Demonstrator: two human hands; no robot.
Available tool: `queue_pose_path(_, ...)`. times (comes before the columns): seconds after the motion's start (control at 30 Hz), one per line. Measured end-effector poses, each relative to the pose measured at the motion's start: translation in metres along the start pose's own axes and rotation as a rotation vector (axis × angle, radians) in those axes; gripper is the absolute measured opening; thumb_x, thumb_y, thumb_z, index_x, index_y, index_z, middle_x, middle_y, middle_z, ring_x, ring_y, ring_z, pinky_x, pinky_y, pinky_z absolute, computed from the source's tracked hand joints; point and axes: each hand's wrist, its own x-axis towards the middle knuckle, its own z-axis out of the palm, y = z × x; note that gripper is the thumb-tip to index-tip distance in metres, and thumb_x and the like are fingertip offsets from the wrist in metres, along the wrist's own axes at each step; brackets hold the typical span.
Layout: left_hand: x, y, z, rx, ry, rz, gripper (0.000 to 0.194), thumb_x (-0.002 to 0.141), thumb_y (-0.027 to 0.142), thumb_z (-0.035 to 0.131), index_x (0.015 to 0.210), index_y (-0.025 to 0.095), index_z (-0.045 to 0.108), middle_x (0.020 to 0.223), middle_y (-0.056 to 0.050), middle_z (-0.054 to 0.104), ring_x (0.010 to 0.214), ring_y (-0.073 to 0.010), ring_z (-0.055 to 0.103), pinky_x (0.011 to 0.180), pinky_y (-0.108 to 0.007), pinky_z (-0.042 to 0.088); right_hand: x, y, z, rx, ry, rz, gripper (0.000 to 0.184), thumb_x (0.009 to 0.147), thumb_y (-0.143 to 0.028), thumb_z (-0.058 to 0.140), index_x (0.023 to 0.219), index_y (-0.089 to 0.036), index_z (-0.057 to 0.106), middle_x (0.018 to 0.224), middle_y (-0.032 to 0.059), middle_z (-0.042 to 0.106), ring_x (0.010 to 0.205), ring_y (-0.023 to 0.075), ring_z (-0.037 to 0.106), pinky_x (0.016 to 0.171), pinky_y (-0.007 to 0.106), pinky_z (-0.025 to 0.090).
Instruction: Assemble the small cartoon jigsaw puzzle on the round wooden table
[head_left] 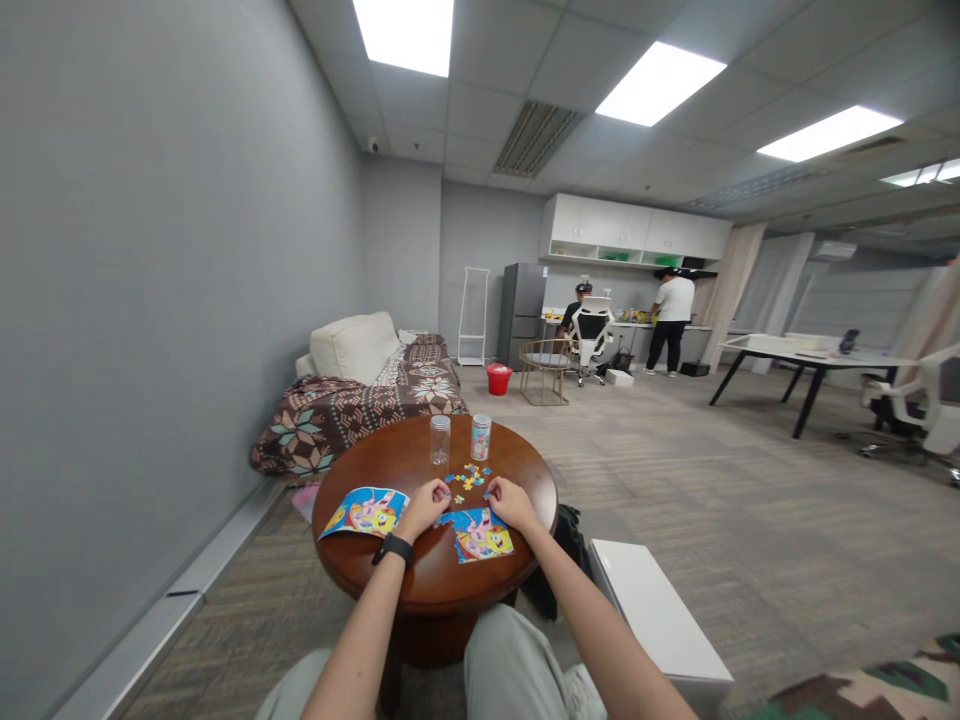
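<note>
A partly assembled jigsaw puzzle [484,537] with a yellow and pink cartoon picture lies on the round brown table [420,575]. My left hand [424,507], with a dark band at the wrist, is closed by the puzzle's upper left corner, a small bluish puzzle piece at its fingertips. Over the upper right corner, my right hand [511,501] pinches a small blue puzzle piece [487,495]. Loose yellow and blue puzzle pieces [469,478] are scattered beyond the puzzle. A slightly curled reference picture sheet [366,512] with the same cartoon lies left of my left hand.
A clear jar [440,441] and a printed can [481,438] stand toward the table's far side. Left behind is a covered sofa [375,385]; a white box [652,605] sits at the right. Two people are across the room near a counter, beyond a red bucket [499,379].
</note>
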Motion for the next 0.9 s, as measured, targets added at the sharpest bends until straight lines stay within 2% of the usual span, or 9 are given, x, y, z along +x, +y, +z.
queue_pose_path(0.2,0.002,-0.005,0.001,-0.041,0.000,0.039,0.014,0.077,0.031,0.061,0.076,0.017,0.062,0.070,-0.002,0.064,0.067,-0.0165,0.059,0.065,-0.026,0.044,-0.001,0.001,0.000,0.011,0.000,0.007,0.011,0.082,-0.017,0.055,0.088,-0.021,0.064,0.085,0.0017,0.069,0.081,0.0163,0.062,0.073,0.025,0.040)
queue_pose_path(0.3,0.001,-0.007,0.001,-0.048,-0.008,0.056,0.012,0.079,0.028,0.059,0.081,0.017,0.064,0.076,-0.004,0.069,0.073,-0.0179,0.063,0.070,-0.028,0.048,-0.002,0.002,0.001,-0.017,0.002,-0.009,0.010,0.083,-0.016,0.053,0.083,-0.020,0.063,0.083,0.0028,0.067,0.079,0.0160,0.061,0.072,0.025,0.039)
queue_pose_path(0.4,0.001,-0.008,0.000,-0.002,-0.006,0.067,0.014,0.080,0.023,0.056,0.086,0.017,0.068,0.085,-0.006,0.072,0.081,-0.0196,0.066,0.076,-0.030,0.050,-0.001,0.006,0.005,-0.022,0.025,-0.044,0.012,0.082,-0.014,0.054,0.088,-0.019,0.063,0.086,0.0038,0.066,0.080,0.0159,0.060,0.072,0.025,0.038)
queue_pose_path(0.53,0.001,-0.008,0.000,0.061,0.053,0.079,0.018,0.079,0.015,0.054,0.086,0.018,0.070,0.096,-0.007,0.073,0.090,-0.0199,0.067,0.086,-0.032,0.050,0.001,0.010,0.009,-0.017,0.045,-0.081,0.015,0.083,-0.016,0.055,0.094,-0.019,0.065,0.090,0.0042,0.063,0.084,0.0159,0.059,0.076,0.026,0.039)
queue_pose_path(0.73,0.000,-0.006,0.001,-0.052,0.021,0.027,0.017,0.082,0.020,0.057,0.095,0.016,0.067,0.091,-0.008,0.075,0.087,-0.0187,0.070,0.085,-0.031,0.053,0.003,0.010,0.008,0.022,0.021,-0.035,0.014,0.082,-0.016,0.056,0.090,-0.020,0.067,0.085,0.0024,0.063,0.080,0.0157,0.058,0.073,0.026,0.040)
queue_pose_path(0.9,-0.001,-0.002,-0.001,-0.052,0.012,0.024,0.016,0.081,0.020,0.060,0.095,0.017,0.066,0.089,-0.006,0.076,0.086,-0.0185,0.071,0.085,-0.031,0.054,0.004,0.015,0.007,0.033,-0.006,-0.083,0.017,0.085,-0.015,0.054,0.086,-0.021,0.069,0.085,0.0020,0.063,0.079,0.0149,0.059,0.074,0.025,0.042)
